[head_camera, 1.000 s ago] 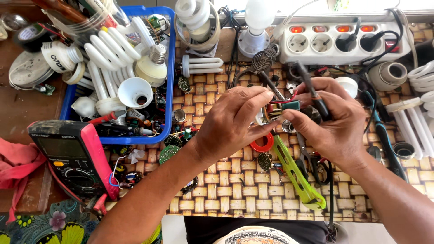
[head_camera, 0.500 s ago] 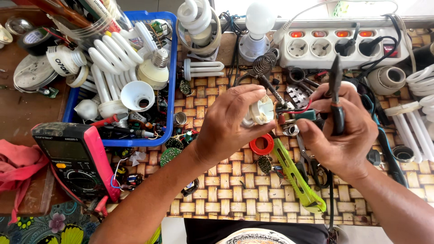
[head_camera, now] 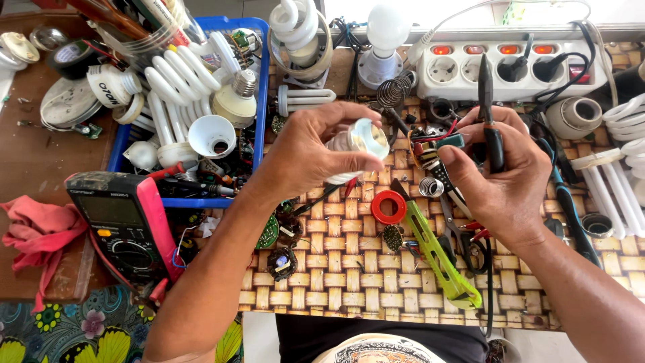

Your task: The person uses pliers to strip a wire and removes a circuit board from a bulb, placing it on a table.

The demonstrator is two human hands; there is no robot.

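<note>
We see our left hand point(head_camera: 306, 151) closed around a white lamp base point(head_camera: 355, 144) above the middle of the woven bench point(head_camera: 336, 269). At three o'clock from it our right hand point(head_camera: 500, 178) grips black pliers point(head_camera: 489, 111) (tips pointing to twelve) and pinches a small circuit board point(head_camera: 437, 144). A green utility knife point(head_camera: 433, 245) lies at six o'clock.
</note>
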